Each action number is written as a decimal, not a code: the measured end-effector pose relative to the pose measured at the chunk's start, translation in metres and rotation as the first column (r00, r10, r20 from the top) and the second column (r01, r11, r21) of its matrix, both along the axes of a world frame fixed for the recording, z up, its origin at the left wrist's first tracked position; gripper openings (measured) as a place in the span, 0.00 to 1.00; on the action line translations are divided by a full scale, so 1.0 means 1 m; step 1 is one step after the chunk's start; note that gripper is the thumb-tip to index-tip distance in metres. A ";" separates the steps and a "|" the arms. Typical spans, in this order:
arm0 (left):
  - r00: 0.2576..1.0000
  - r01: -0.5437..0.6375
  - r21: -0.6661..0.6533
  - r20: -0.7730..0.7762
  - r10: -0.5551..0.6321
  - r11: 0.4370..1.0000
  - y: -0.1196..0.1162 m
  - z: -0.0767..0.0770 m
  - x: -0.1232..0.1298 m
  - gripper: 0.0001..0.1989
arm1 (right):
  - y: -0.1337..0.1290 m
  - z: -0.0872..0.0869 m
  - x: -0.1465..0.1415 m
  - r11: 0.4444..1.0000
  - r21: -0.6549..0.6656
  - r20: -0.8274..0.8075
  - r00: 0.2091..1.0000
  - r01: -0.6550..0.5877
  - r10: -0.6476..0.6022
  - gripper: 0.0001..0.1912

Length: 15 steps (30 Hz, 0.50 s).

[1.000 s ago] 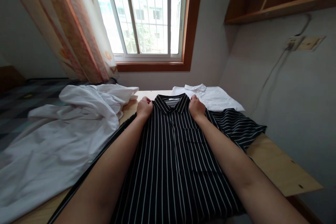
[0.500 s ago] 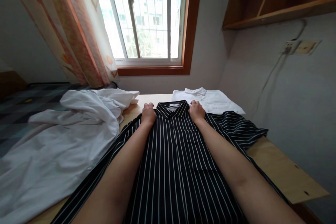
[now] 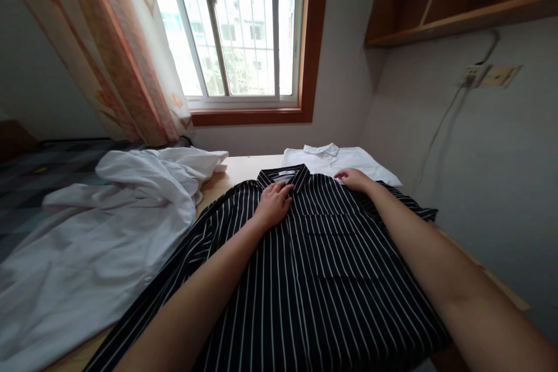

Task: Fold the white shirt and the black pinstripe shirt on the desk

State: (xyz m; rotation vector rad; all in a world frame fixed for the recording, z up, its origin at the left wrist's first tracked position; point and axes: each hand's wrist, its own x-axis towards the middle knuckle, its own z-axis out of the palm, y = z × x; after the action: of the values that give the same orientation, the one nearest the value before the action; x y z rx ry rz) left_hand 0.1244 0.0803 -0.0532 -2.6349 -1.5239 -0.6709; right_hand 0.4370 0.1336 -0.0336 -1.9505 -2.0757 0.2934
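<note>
A black shirt with white stripes (image 3: 322, 267) lies front up, its collar toward the window. My left hand (image 3: 274, 204) rests on the front just below the collar, fingers spread and bent a little. Over the shirt's right shoulder is my right hand (image 3: 354, 178), palm down, its fingers stretched toward the collar and not closed on the cloth. Part of the right sleeve is hidden behind my right forearm.
A folded white shirt (image 3: 344, 158) lies at the back of the wooden board (image 3: 250, 168). Crumpled white cloth (image 3: 100, 232) spreads on the left, over a dark checked cover (image 3: 21, 177). A curtain (image 3: 117, 58), a window (image 3: 235, 40) and a wall shelf (image 3: 462, 17) surround this place.
Both hands have let go of the shirt's shoulders. My left hand has moved right to below the collar, and my right hand outward along the right shoulder.
</note>
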 end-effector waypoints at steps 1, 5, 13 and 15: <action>1.000 -0.011 -0.027 -0.027 0.010 1.000 0.001 -0.003 0.000 0.23 | -0.003 -0.001 0.005 1.000 0.025 0.051 0.999 -0.004 0.003 0.19; 0.990 -0.089 -0.103 -0.117 0.076 0.991 0.006 -0.006 -0.001 0.24 | -0.018 -0.003 0.016 0.998 0.056 0.204 0.979 0.005 -0.016 0.17; 0.981 -0.113 -0.124 -0.170 0.091 0.986 0.004 -0.003 0.002 0.25 | -0.045 -0.005 0.037 0.996 0.086 0.335 0.942 -0.006 -0.024 0.18; 0.978 -0.119 -0.125 -0.188 0.094 0.985 0.003 -0.002 0.002 0.25 | -0.049 0.002 0.043 0.974 0.213 0.326 0.934 0.077 -0.146 0.20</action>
State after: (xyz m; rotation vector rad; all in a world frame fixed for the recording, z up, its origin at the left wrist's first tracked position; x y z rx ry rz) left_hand 0.1269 0.0833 -0.0551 -2.5984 -1.6967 -0.3202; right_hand 0.4804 0.0848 -0.0317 -2.1023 -2.0819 -0.2862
